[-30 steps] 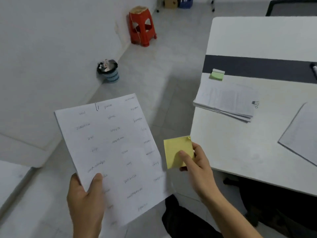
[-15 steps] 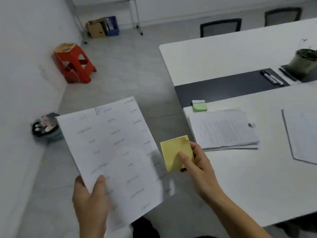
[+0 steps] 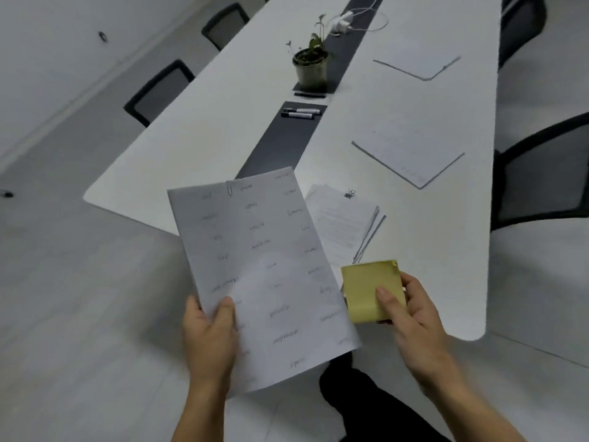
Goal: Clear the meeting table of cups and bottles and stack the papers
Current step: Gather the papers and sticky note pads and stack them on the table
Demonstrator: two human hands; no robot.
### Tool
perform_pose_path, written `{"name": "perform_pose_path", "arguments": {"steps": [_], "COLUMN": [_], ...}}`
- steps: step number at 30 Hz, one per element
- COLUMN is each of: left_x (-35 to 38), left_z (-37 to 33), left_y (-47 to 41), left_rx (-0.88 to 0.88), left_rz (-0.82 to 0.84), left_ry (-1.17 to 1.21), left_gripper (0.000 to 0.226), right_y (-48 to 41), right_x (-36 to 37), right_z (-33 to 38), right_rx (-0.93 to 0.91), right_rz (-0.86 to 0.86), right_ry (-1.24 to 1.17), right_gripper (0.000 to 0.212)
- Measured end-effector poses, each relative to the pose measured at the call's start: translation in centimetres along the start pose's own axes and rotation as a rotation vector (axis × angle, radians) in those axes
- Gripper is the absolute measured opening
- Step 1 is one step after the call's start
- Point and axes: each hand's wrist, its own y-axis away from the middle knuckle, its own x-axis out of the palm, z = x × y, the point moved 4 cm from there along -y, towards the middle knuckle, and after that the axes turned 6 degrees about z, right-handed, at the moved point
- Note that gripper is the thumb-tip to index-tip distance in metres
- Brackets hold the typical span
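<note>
My left hand (image 3: 210,339) grips the lower left edge of a paper-clipped white sheet with handwritten words (image 3: 258,256), held up in front of the table's near end. My right hand (image 3: 411,317) holds a yellow sticky-note pad (image 3: 366,288), thumb pressed on top. Just beyond the pad, a stack of printed papers with a binder clip (image 3: 344,224) lies on the white meeting table (image 3: 204,129). Two more paper sets lie farther along the right side, one near (image 3: 411,151) and one far (image 3: 417,59). No cups or bottles show.
A potted plant (image 3: 310,63) and two markers (image 3: 299,112) sit on the table's dark centre strip (image 3: 280,145). A white cable bundle (image 3: 347,20) lies at the far end. Black chairs stand on the left (image 3: 159,90) and right (image 3: 541,173).
The view has swung right, from the wall and floor to along the table's length. Both hands keep the same hold on the sheet and the yellow pad, now nearer the table's end.
</note>
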Motion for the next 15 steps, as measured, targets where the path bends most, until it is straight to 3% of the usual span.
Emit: {"name": "perform_pose_path", "arguments": {"steps": [4,10,15], "left_x": [3.5,5.2,7.3], "left_z": [-1.7,-5.1,-4.4], "left_y": [-5.6,-13.3,-18.0], "left_rx": [0.008,0.041,-0.018], "left_rz": [0.113,0.198,0.324], "left_ry": [-0.049,-0.092,-0.147], "left_gripper": [0.017,0.024,0.027], "right_y": [-4.6,-13.0,-15.8], "right_x": [1.4,6.3,8.0], "right_z": [-0.4,1.0,-1.2], "right_rx": [0.018,0.041,0.187], "right_rz": [-0.092,-0.038,-0.056], "right_ry": [-0.015,-0.037,-0.075], "right_gripper": [0.018,0.015,0.019]}}
